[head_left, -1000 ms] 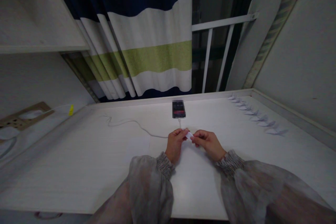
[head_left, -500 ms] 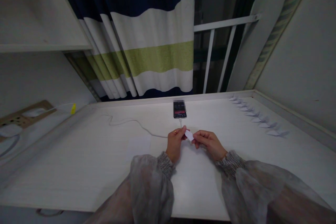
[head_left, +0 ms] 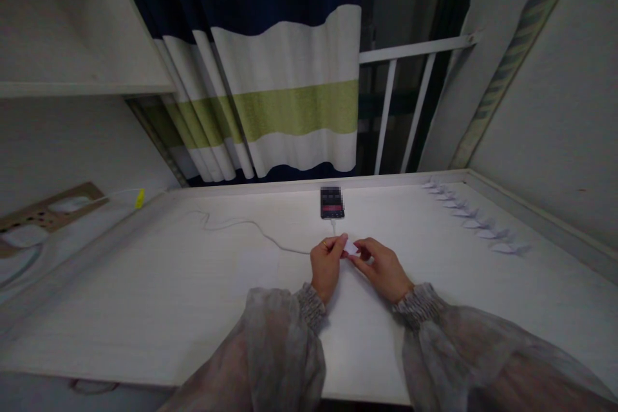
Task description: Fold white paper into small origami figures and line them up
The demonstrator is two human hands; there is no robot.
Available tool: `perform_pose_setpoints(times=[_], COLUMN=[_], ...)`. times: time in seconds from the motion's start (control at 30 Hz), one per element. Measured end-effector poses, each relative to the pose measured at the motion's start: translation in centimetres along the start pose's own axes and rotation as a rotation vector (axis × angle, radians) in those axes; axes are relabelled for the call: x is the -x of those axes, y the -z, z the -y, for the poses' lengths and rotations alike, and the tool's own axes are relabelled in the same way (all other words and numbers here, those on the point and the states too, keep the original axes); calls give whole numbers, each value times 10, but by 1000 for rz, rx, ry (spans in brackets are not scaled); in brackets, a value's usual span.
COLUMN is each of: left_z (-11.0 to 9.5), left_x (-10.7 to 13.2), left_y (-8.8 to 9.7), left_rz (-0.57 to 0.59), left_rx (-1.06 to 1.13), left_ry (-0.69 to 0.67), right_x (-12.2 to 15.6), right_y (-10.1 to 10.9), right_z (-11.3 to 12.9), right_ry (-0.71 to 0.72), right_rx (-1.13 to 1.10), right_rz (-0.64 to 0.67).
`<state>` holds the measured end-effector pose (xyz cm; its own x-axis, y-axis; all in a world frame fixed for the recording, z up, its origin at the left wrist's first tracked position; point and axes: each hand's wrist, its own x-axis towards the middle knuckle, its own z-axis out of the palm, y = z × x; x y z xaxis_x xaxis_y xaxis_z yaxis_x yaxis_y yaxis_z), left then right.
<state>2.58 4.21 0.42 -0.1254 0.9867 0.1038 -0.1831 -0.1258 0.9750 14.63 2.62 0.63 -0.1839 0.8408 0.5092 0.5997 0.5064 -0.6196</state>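
Between my two hands is a small folded piece of white paper (head_left: pixel 351 246), held just above the white desk (head_left: pixel 159 309). My left hand (head_left: pixel 327 264) pinches its left side between thumb and fingers; a ring shows on one finger. At its right edge my right hand (head_left: pixel 383 267) grips the paper with thumb and index finger, the other fingers curled. Fingertips hide part of the folds. Just beyond the hands lies a phone (head_left: pixel 331 203) with its screen lit and a white cable (head_left: pixel 261 230) plugged in.
Several folded white paper pieces (head_left: pixel 477 225) stand in a row along the desk's right side. A flat white sheet (head_left: pixel 258 267) lies left of my hands. At far left is a power strip (head_left: pixel 53 212) with plugs. A striped curtain (head_left: pixel 290 103) hangs behind the desk.
The paper has turned and more of it is covered by my fingers. My right hand has shifted slightly left, its thumb now below the paper. The view has tilted a little.
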Motion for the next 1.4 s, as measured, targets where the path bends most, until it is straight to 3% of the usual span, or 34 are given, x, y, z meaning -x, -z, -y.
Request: perform_pose_setpoints(times=[0.23,0.33,0.43,0.63,0.93,1.27,1.4], left_z=[-1,1,4,5,1,-1,1], left_x=[0,-2,-4,-6,-7,-5,-5], left_y=[2,3,4,4,3,3,2], left_rz=[303,366,354,304,314,306,302], left_rx=[177,182,237,309,266,269,268], left_ry=[11,37,76,136,68,77,89], right_x=[-3,-4,-4,-5,-8,-2,-1], right_y=[3,4,4,6,11,6,9], right_z=[-10,-12,-13,-11,-6,-11,-9], right_ry=[-191,-274,-299,-207,-107,-138,-43], right_rx=[-346,-510,-573,-450,-375,-328,-200], right_rz=[-68,-48,0,-24,-45,-128,-90])
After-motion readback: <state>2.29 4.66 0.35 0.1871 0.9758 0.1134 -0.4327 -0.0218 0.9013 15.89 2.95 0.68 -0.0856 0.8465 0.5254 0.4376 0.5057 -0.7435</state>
